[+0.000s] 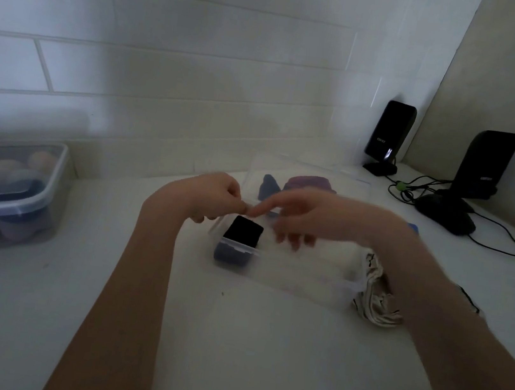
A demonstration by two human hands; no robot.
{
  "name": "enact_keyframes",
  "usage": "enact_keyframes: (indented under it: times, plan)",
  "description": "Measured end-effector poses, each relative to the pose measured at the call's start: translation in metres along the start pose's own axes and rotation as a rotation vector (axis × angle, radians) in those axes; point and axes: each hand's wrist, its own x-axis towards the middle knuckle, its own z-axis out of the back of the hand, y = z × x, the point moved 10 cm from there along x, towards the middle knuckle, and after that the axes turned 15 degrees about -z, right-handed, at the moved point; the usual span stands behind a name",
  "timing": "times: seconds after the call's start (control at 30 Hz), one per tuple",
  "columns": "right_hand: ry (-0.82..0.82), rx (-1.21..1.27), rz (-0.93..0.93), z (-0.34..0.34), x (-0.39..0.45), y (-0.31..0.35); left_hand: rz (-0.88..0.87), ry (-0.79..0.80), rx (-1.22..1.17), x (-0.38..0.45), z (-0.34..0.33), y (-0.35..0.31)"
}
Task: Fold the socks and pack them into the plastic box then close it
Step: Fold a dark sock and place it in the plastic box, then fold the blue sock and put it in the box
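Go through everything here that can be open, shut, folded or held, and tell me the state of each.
Plastic box: open, lid off.
Black sock: folded, in the box's left end.
Left hand: fingers curled; hold unclear.
Right hand: blurred, forefinger extended, over the box.
Second container: lid on, full.
Striped cloth: crumpled beside the box.

Dim, greyish light; right hand motion-blurred; wide-angle bend at edges; soft shadows w/ low contrast.
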Motion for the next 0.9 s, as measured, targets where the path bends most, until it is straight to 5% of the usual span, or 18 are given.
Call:
enact_keyframes:
  times: [0.13,0.3,0.5,0.8,0.9]
  plan:
    - [-0.258,0.137,-0.068,0.073,-0.032,-0.030,-0.060,-0.173,0.078,0.006,0.014,-0.003]
    - [-0.718,0.105,-0.383,0.141,-0.051,-0.134,-0.153,-0.469,0.106,0.004,0.036,-0.013]
    - [-0.498,0.204,-0.865,0.101,-0.046,-0.224,-0.335,-0.556,0.133,0.003,0.034,-0.047]
    - [-0.371,0.280,-0.869,0.079,-0.027,-0.231,-0.441,-0.472,-0.025,0.014,0.010,-0.064]
    - [-0.391,0.373,-0.778,0.086,-0.027,-0.216,-0.481,-0.273,-0.249,0.013,-0.008,-0.073]
